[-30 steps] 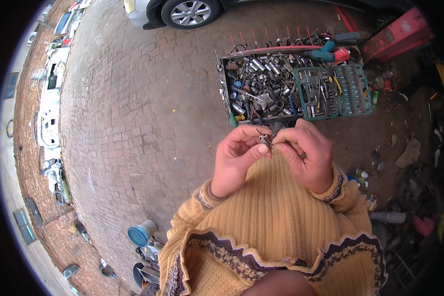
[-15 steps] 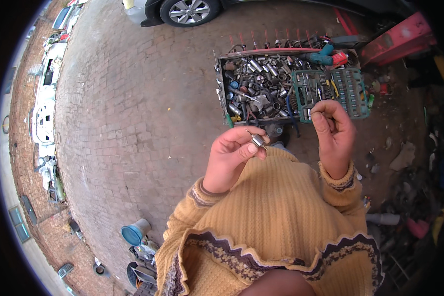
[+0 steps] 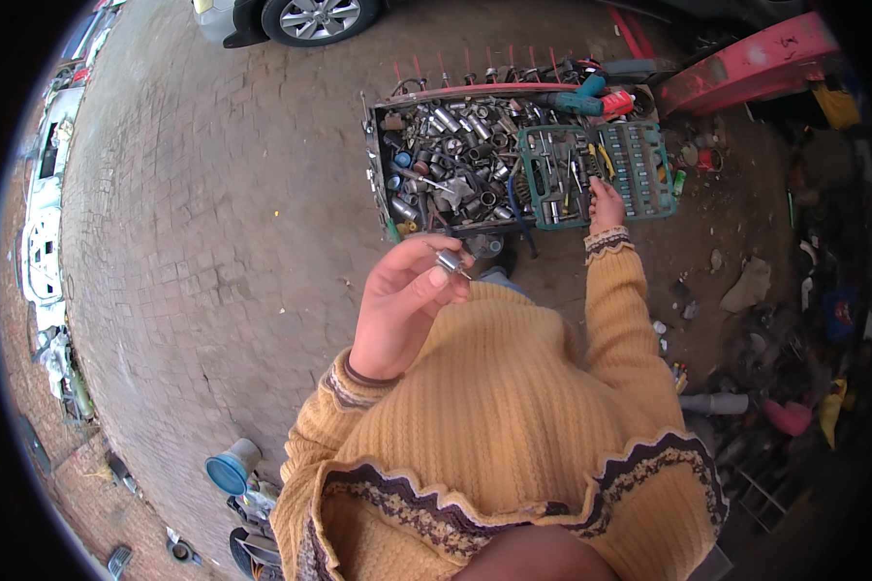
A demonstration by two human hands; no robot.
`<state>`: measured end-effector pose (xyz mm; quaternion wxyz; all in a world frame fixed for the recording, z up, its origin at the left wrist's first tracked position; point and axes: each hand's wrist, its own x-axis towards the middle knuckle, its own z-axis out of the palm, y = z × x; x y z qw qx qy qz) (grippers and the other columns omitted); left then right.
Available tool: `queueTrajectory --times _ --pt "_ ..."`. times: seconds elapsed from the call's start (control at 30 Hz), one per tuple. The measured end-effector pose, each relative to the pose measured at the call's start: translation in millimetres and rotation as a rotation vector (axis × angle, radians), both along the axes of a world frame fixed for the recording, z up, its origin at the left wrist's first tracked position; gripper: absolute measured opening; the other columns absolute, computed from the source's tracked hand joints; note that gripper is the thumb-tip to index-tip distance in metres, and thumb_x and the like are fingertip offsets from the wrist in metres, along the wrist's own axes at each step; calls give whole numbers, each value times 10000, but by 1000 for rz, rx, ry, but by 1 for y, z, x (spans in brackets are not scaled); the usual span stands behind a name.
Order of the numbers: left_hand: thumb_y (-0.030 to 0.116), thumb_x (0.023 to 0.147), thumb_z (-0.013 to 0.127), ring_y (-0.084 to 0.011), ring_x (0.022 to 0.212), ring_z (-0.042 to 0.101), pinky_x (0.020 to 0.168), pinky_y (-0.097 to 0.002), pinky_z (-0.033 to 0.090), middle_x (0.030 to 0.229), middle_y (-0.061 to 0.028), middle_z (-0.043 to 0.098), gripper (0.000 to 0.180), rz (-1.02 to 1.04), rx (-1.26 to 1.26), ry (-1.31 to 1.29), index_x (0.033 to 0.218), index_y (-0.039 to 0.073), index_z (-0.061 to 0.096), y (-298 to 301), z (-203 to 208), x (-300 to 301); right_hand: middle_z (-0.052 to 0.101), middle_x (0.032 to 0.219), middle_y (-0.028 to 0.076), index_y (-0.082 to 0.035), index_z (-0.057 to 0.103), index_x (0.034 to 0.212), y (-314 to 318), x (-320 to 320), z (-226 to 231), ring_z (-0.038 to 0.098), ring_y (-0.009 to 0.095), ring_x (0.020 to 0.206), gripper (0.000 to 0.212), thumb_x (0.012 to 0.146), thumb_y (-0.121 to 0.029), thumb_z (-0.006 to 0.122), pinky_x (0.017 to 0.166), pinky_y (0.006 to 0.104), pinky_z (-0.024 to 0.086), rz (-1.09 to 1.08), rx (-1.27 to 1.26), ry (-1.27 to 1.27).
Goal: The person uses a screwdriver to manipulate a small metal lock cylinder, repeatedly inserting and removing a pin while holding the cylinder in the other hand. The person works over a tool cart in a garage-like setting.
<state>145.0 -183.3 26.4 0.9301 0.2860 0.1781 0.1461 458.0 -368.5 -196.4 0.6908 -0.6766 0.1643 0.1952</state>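
Observation:
Raised before my chest, my left hand [image 3: 389, 308] pinches a small silver metal cylinder with a thin shaft [image 3: 448, 260] between thumb and fingers. My right hand [image 3: 607, 207] is stretched out over an open green socket-set case [image 3: 657, 209], its fingers drawn together at the middle of the case. Whatever the right fingertips hold, if anything, is too small to make out. Sockets, bits and yellow-handled pliers [image 3: 606, 159] lie in the case. It rests on the right part of a tray [image 3: 375, 174] heaped with loose sockets and metal parts.
A teal power drill [image 3: 576, 101] lies at the tray's back edge, beside a red lift arm [image 3: 746, 63]. A parked car's wheel [image 3: 320, 17] is at the top. Scrap and rags lie along the right; a blue-topped bucket [image 3: 229, 473] stands lower left.
My right hand has gone from in front of my chest forward and down to the green case. The left hand keeps its hold on the metal cylinder. The whole view has shifted.

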Motion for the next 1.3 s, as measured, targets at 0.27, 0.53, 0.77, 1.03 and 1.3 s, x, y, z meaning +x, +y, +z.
queueTrajectory --times 0.27,0.53,0.77,1.03,1.3 --pt "71 939 598 -163 874 625 798 -297 495 1112 -113 626 308 -9 -27 5 1240 9 570 -2 2 4 702 896 60 5 673 1106 2 15 -83 589 74 645 217 898 -55 653 529 182 461 153 -106 42" --pt "65 936 590 -156 892 618 813 -294 491 1107 -102 626 315 -7 -76 9 1245 3 568 -1 5 5 670 1045 145 82 552 1249 -5 10 -80 690 194 801 314 965 -52 536 643 276 575 412 -390 -16" --pt "75 930 609 -152 924 620 829 -293 495 1120 -110 642 317 -30 -2 -105 1237 5 573 -4 6 9 672 1089 97 57 595 1188 27 -31 57 638 129 954 285 949 -97 596 848 254 507 473 -38 -396" --pt "112 943 615 -161 904 647 811 -303 528 1118 -146 671 323 -71 113 -110 1232 -25 574 -6 16 11 667 892 61 -1 677 1022 49 -128 260 607 153 798 236 788 24 692 725 271 483 856 179 -946" --pt "148 939 632 -177 772 682 664 -269 559 1003 -134 690 295 -76 -12 -115 1185 -11 592 -4 15 3 646 786 30 -51 716 880 66 -157 285 575 199 686 287 618 19 810 600 295 448 964 136 -1247"
